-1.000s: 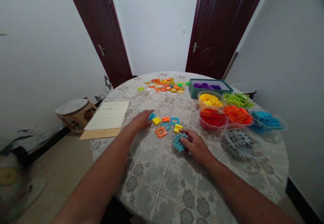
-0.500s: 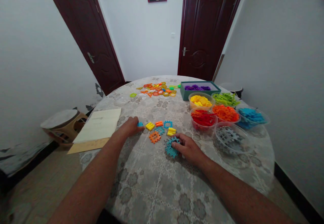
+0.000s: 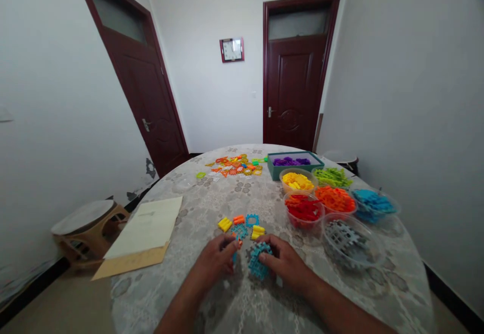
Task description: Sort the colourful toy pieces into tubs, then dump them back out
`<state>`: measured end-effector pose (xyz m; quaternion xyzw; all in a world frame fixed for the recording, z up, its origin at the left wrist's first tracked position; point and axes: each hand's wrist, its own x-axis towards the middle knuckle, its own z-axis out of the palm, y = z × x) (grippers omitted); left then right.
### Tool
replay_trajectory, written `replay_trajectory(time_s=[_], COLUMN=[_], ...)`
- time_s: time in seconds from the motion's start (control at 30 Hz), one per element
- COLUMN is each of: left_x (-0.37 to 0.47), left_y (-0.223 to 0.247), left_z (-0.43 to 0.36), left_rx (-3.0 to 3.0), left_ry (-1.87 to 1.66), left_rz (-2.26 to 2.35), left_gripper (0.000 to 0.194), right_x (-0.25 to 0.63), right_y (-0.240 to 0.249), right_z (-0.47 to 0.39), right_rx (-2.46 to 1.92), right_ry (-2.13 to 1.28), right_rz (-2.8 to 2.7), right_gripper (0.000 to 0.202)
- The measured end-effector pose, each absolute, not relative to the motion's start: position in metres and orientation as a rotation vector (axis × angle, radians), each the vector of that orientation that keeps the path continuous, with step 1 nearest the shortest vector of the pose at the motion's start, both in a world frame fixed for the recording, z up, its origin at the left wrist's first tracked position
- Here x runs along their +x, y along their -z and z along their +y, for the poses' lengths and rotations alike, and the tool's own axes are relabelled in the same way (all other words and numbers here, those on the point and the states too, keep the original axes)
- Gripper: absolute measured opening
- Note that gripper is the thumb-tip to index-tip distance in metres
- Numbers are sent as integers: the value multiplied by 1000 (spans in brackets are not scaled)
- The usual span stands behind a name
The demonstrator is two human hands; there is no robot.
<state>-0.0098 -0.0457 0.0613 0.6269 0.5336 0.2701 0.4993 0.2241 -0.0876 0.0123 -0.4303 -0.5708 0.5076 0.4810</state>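
Observation:
My right hand grips a blue block of interlocking plastic pieces, thumb on its near face. To its left, my left hand pinches a small blue interlocking piece, mostly hidden by the fingers. Just past my left fingertips an orange piece shows in part. Beyond the hands lie a blue cog-edged piece, a blue square frame, a short orange piece, and two yellow pieces, one on the left and one on the right.
Clear tubs of red, yellow, orange, green, blue and grey pieces stand right. Behind is a green box of purple pieces. Mixed pieces lie far back; paper lies left.
My left hand has come back right and nearer, bringing the small blue piece close to the block. My right hand still holds the block. The camera view has tilted up.

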Motion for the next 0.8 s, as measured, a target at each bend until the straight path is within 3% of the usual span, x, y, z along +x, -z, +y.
replay_trajectory(time_s=[0.07,0.2,0.4,0.8], left_x=[7,27,29,25], left_y=[-55,-41,-29,-39], left_z=[-60,-69,-70,-68], left_rx=[1376,1101,1024,1079], left_ry=[-696,-735,-784,-823], left_rz=[1120,916,898,1008], left_gripper=[53,51,54,63], right_x=[224,225,222,236], right_y=[-14,-16,-15,-57], right_z=[-89,-92,-91,-107], right_rx=[-969,-1038,-1203,-1259], right_ry=[-1270,-1240,-1027,-914], right_rz=[-1379,-1352,-1358,-1476], right_gripper=[41,35,27,36])
